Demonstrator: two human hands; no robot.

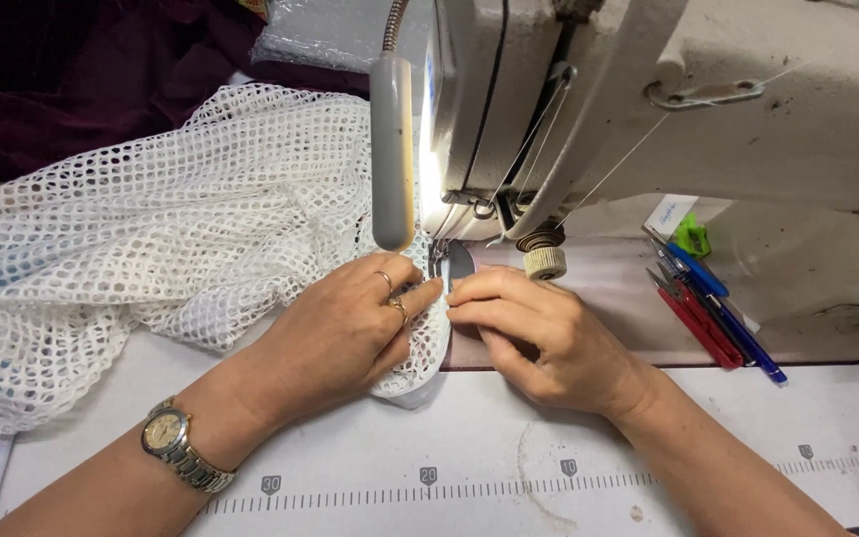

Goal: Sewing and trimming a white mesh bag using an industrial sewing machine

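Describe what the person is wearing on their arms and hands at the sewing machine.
Both forearms are bare, with no sleeves in view. The left wrist carries a wristwatch with a round pale gold dial and a metal link band. The left hand wears two gold rings. The right hand shows no jewellery.

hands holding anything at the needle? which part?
Both hands, left hand and right hand, pinch the white mesh fabric at its edge, fingertips meeting just before the presser foot of the sewing machine.
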